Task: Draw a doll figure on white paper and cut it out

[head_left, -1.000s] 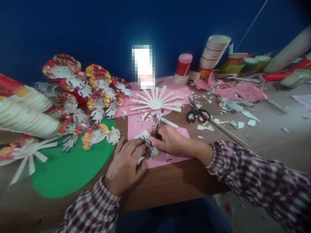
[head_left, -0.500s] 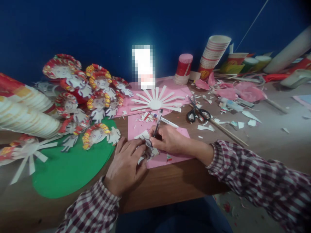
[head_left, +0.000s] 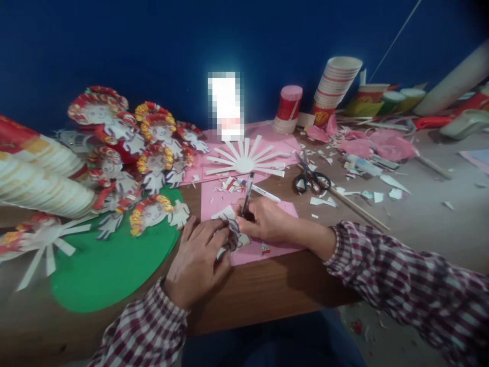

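Observation:
My right hand (head_left: 263,219) is closed round a dark pen (head_left: 247,192), held steeply with its lower end by a small white paper piece (head_left: 241,239) that bears black drawn lines. The exact spot of the pen's tip is hidden by my fingers. My left hand (head_left: 202,250) lies over the paper's left side, palm down with fingers extended, pressing on it and covering part of the drawing. Under the paper is a pink sheet (head_left: 282,245). Just beyond my right hand rests a white marker (head_left: 266,192).
Black-handled scissors (head_left: 311,178) and a wooden stick (head_left: 359,208) lie to the right among paper scraps. A white strip fan (head_left: 244,164) sits behind. Paper dolls (head_left: 155,130), a green sheet (head_left: 118,270) and stacked cups (head_left: 42,178) occupy the left. More cups (head_left: 338,81) stand at the back right.
The pen's top end has swung slightly to the left, so it stands a bit steeper. My left hand has kept its place on the paper.

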`<state>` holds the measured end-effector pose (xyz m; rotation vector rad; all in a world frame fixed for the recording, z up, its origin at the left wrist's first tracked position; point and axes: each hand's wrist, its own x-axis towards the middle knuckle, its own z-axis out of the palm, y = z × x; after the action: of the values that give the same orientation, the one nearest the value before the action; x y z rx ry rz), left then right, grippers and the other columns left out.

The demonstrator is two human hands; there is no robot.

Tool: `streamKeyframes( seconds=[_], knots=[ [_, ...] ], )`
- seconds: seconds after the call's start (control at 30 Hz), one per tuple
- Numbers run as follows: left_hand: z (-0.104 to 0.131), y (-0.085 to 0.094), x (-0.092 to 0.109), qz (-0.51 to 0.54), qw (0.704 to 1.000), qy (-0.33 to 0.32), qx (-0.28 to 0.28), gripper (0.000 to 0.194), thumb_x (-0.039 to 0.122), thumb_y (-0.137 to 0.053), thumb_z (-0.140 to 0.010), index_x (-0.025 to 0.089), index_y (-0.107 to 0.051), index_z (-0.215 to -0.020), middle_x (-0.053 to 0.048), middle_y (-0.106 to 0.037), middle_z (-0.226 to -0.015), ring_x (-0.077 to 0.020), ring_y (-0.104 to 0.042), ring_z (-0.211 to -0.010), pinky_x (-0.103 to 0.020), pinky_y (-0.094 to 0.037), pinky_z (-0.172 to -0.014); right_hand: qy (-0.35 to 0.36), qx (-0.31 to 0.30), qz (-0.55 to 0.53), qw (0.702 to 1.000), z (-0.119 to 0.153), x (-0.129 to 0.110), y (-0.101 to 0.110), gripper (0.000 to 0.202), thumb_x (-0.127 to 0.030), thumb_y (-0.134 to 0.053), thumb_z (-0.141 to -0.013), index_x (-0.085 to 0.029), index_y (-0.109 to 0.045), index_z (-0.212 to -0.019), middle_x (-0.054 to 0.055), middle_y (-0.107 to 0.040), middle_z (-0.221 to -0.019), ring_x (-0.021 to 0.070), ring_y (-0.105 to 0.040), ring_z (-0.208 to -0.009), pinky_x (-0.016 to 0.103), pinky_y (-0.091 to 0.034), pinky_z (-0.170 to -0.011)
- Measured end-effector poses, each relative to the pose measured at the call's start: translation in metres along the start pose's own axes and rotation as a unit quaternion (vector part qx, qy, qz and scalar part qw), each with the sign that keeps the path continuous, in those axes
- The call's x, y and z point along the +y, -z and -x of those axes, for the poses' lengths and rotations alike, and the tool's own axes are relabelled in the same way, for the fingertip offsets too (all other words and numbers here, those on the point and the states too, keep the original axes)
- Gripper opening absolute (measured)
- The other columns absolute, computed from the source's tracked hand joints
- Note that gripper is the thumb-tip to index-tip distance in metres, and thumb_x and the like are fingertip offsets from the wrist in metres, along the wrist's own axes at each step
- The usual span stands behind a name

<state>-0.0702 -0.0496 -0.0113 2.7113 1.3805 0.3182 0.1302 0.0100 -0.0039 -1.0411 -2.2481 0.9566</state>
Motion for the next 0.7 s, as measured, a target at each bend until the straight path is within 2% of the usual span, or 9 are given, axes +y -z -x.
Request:
streamKeyframes(
  seconds=[0.13, 0.27, 0.37, 0.47, 0.57, 0.7],
  knots=[
    [0.000, 0.000, 0.000, 0.003, 1.000, 0.001, -0.001, 0.031, 0.028, -0.047, -0.083, 0.017, -0.057, -0.111, -0.013, -0.058, -0.121, -0.0279, -0.050, -0.114, -0.057, -0.020, -0.109, -0.010, 0.004, -0.032, 0.999, 0.000, 0.001, 0.000, 0.006, -0.017, -0.052, -0.079, -0.015, -0.055, -0.074, -0.003, -0.052, -0.063, 0.0087, -0.043, -0.057, 0.022, -0.032, -0.056],
    [-0.001, 0.001, 0.000, 0.015, 1.000, 0.003, -0.001, 0.029, 0.028, -0.047, -0.083, 0.018, -0.058, -0.108, -0.012, -0.058, -0.121, -0.0274, -0.050, -0.115, -0.056, -0.020, -0.109, -0.038, 0.059, -0.149, 0.986, 0.000, 0.003, 0.000, 0.010, -0.020, -0.048, -0.082, -0.016, -0.050, -0.073, -0.005, -0.045, -0.062, 0.0078, -0.040, -0.056, 0.021, -0.032, -0.053],
    [-0.001, 0.003, 0.002, 0.024, 1.000, 0.007, 0.002, 0.028, 0.028, -0.049, -0.082, 0.020, -0.059, -0.107, -0.011, -0.058, -0.120, -0.0265, -0.050, -0.115, -0.055, -0.020, -0.109, -0.050, 0.075, -0.241, 0.966, -0.001, 0.005, 0.000, 0.013, -0.024, -0.049, -0.084, -0.017, -0.050, -0.074, -0.005, -0.044, -0.062, 0.0075, -0.040, -0.056, 0.020, -0.034, -0.052],
    [-0.001, 0.005, 0.005, 0.029, 0.999, 0.021, 0.002, 0.030, 0.027, -0.051, -0.080, 0.020, -0.059, -0.108, -0.010, -0.059, -0.120, -0.0256, -0.050, -0.115, -0.054, -0.019, -0.110, -0.095, 0.099, -0.311, 0.940, -0.005, 0.007, -0.001, 0.019, -0.031, -0.052, -0.083, -0.016, -0.051, -0.072, -0.004, -0.049, -0.060, 0.0071, -0.042, -0.051, 0.020, -0.034, -0.047],
    [-0.001, 0.006, 0.005, 0.030, 0.999, 0.030, 0.000, 0.032, 0.025, -0.052, -0.079, 0.020, -0.059, -0.109, -0.009, -0.059, -0.121, -0.0248, -0.050, -0.116, -0.054, -0.017, -0.110, -0.160, 0.131, -0.359, 0.910, -0.008, 0.007, 0.000, 0.028, -0.040, -0.054, -0.081, -0.016, -0.052, -0.067, -0.002, -0.053, -0.057, 0.0065, -0.042, -0.045, 0.019, -0.032, -0.041],
    [0.000, 0.003, 0.002, 0.028, 1.000, 0.008, 0.010, 0.033, 0.027, -0.053, -0.078, 0.020, -0.060, -0.109, -0.010, -0.060, -0.120, -0.0243, -0.052, -0.115, -0.055, -0.019, -0.110, -0.178, 0.155, -0.400, 0.886, -0.010, 0.006, 0.002, 0.034, -0.045, -0.058, -0.078, -0.015, -0.054, -0.061, -0.001, -0.054, -0.055, 0.0059, -0.042, -0.045, 0.017, -0.030, -0.039]
  ],
)
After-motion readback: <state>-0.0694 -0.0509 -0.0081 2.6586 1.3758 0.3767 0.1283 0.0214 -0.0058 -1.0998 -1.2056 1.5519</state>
